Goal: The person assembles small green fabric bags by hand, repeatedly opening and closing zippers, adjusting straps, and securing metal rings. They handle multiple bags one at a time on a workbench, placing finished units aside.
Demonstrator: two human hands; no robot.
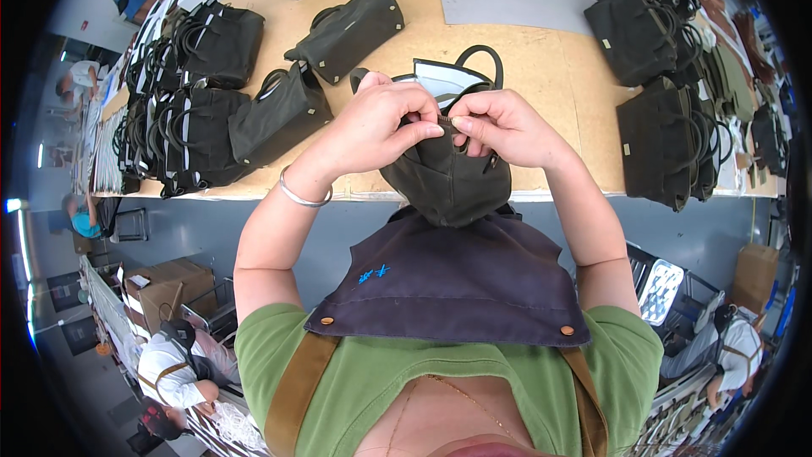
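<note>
I hold a dark olive canvas bag (448, 182) upright in front of my chest, just at the near edge of the wooden table (558, 76). My left hand (381, 123) grips the bag's top rim with fingers curled over it. My right hand (499, 123) pinches the same rim right beside it, fingertips nearly touching those of the left. A pale lining and a black loop handle (478, 55) rise behind my hands. A silver bangle (300, 195) sits on my left wrist.
Rows of finished dark bags (199, 127) stand at the table's left, more bags (668, 144) at the right and along the far edge. One bag (351, 30) lies flat mid-table beside a grey mat (507, 0). Seated people (178, 364) and cardboard boxes (165, 283) are below.
</note>
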